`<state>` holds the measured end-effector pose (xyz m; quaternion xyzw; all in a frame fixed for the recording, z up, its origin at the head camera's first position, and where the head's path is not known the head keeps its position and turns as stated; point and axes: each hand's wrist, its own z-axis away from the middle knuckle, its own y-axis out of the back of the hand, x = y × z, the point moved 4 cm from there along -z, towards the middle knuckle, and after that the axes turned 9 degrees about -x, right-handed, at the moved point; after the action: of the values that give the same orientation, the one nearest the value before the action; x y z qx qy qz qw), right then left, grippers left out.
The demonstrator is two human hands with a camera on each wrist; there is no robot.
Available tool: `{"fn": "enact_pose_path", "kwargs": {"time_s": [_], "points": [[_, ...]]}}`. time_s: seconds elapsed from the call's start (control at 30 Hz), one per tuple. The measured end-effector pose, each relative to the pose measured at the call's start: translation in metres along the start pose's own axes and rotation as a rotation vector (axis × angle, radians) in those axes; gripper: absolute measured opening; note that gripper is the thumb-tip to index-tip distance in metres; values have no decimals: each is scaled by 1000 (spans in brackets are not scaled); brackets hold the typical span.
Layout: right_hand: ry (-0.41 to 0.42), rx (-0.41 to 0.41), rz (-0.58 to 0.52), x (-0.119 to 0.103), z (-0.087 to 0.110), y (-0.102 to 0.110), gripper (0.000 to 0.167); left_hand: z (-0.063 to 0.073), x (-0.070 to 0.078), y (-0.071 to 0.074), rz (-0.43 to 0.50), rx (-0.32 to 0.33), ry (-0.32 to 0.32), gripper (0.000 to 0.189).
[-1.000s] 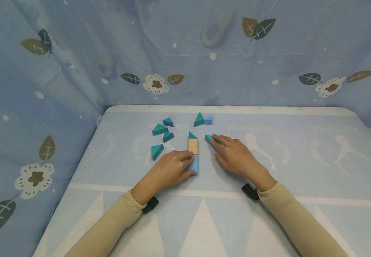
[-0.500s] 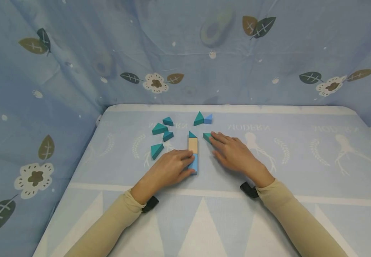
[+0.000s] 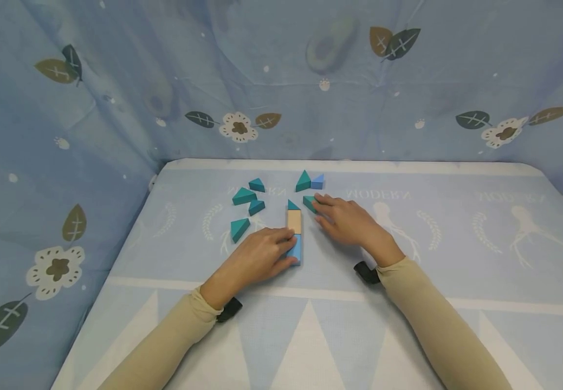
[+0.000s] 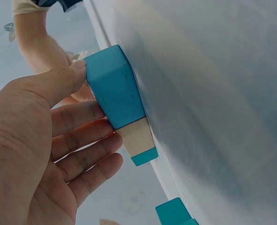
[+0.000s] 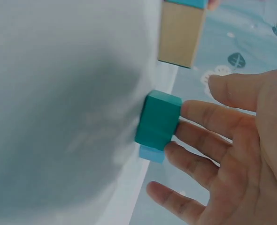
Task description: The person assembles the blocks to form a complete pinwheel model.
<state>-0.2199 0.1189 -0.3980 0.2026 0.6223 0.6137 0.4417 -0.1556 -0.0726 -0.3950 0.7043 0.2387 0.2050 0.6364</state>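
A column on the cloth is made of a blue block [image 3: 297,252] nearest me, a natural-wood block [image 3: 293,221] beyond it, and a small teal triangle block [image 3: 292,205] at the far end. My left hand [image 3: 257,252] holds the blue block, thumb at its near end and fingertips along its side and top. To the right of the column, a green triangle block [image 3: 309,203] lies flat, its wide face turned up. My right hand [image 3: 347,219] touches that block with extended fingertips; in the right wrist view the thumb [image 5: 232,91] stays apart from it.
Several teal triangle blocks [image 3: 239,229] lie left of the column. At the back, a green triangle block [image 3: 303,182] stands beside a small light-blue triangle block [image 3: 317,182]. A patterned curtain [image 3: 281,81] rises behind the table's far edge.
The right hand has slid the green triangle block a little to the left and away from me, closer to the column's tip. The left hand and the column stay in place.
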Motion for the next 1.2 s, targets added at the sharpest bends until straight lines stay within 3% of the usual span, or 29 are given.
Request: {"fn": "enact_pose_path", "kwargs": {"time_s": [0.3, 1.2], "points": [[-40, -54, -38, -3, -8, 9, 48, -3, -1, 2, -3, 5, -7, 44], [1, 49, -33, -6, -18, -9, 52, 1, 0, 0, -16, 0, -3, 43]]}}
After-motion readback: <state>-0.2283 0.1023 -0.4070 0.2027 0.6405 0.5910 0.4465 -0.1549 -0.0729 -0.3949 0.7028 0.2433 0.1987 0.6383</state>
